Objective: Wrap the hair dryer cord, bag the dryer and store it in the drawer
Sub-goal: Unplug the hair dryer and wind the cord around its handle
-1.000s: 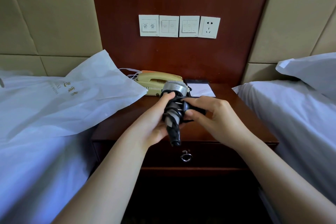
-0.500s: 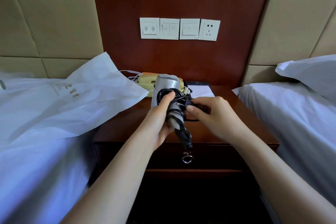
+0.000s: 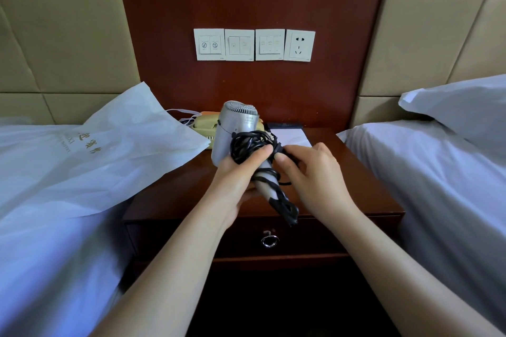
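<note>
Over the wooden nightstand (image 3: 342, 172), both hands' fingers (image 3: 262, 151) grip the cord-wrapped dryer (image 3: 232, 128).

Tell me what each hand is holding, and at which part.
The left hand grips the dryer where its handle meets the body, thumb pressing on the coiled cord. The right hand pinches the cord's end beside the coil.

Satin silver plastic dryer (image 3: 236, 128); glossy wood nightstand (image 3: 356, 186); matt bag (image 3: 115, 145).

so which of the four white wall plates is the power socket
The rightmost plate: it has plug holes, while the other three to its left carry only flat switch buttons.
</note>
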`<action>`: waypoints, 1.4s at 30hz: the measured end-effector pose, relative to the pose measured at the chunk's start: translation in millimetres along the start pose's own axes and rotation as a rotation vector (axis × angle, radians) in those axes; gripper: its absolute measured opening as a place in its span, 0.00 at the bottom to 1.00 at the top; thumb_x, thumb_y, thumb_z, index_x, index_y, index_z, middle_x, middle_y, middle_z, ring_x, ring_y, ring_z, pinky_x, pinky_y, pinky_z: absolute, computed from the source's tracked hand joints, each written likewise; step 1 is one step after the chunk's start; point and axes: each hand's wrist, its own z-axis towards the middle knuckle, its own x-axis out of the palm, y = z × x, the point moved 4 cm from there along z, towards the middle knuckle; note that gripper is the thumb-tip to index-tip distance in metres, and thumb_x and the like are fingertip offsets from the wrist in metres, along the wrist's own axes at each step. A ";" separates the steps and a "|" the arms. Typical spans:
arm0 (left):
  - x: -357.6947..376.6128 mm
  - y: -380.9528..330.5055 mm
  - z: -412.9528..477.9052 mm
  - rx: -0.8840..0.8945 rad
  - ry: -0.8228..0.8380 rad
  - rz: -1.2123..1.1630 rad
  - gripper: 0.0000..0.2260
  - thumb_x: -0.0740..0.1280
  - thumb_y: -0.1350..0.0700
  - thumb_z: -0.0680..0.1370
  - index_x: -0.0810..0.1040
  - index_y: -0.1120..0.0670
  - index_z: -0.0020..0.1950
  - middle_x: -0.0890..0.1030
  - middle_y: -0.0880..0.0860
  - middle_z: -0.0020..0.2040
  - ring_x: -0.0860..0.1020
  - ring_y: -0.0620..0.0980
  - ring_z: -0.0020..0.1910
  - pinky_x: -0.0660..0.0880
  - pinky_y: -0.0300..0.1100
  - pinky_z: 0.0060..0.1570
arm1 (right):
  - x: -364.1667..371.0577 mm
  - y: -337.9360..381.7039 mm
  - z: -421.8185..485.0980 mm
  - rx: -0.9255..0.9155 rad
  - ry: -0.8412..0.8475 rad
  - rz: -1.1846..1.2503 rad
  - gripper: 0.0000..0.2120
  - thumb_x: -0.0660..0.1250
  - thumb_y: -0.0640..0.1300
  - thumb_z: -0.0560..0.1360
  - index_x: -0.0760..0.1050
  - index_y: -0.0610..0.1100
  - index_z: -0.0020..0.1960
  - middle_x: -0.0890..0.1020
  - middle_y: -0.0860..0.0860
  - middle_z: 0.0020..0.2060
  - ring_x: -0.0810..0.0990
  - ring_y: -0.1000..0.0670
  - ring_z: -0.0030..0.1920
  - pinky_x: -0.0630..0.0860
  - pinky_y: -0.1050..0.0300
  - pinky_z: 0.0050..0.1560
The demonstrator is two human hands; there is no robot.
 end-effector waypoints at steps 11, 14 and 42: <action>-13.5 6.2 1.6 -0.153 0.033 0.044 0.11 0.67 0.48 0.75 0.80 0.53 0.52 0.82 0.53 0.42 0.80 0.50 0.38 0.77 0.54 0.51 | 0.9 -6.4 2.5 -0.068 0.130 0.187 0.06 0.66 0.46 0.75 0.76 0.51 0.52 0.76 0.56 0.30 0.73 0.57 0.31 0.68 0.61 0.36; -13.2 4.7 0.2 -0.150 0.097 0.060 0.09 0.68 0.50 0.74 0.80 0.52 0.51 0.82 0.52 0.41 0.81 0.47 0.36 0.79 0.47 0.39 | 3.2 -12.0 2.6 -0.007 0.251 0.350 0.13 0.69 0.45 0.73 0.70 0.55 0.54 0.74 0.56 0.27 0.71 0.57 0.27 0.69 0.61 0.34; -8.1 -2.0 -4.1 -0.205 0.300 -0.217 0.16 0.68 0.52 0.70 0.80 0.55 0.56 0.81 0.57 0.52 0.76 0.55 0.51 0.75 0.51 0.44 | -4.7 4.9 2.3 0.024 0.279 0.588 0.13 0.72 0.35 0.70 0.72 0.49 0.48 0.79 0.54 0.34 0.75 0.55 0.34 0.74 0.57 0.44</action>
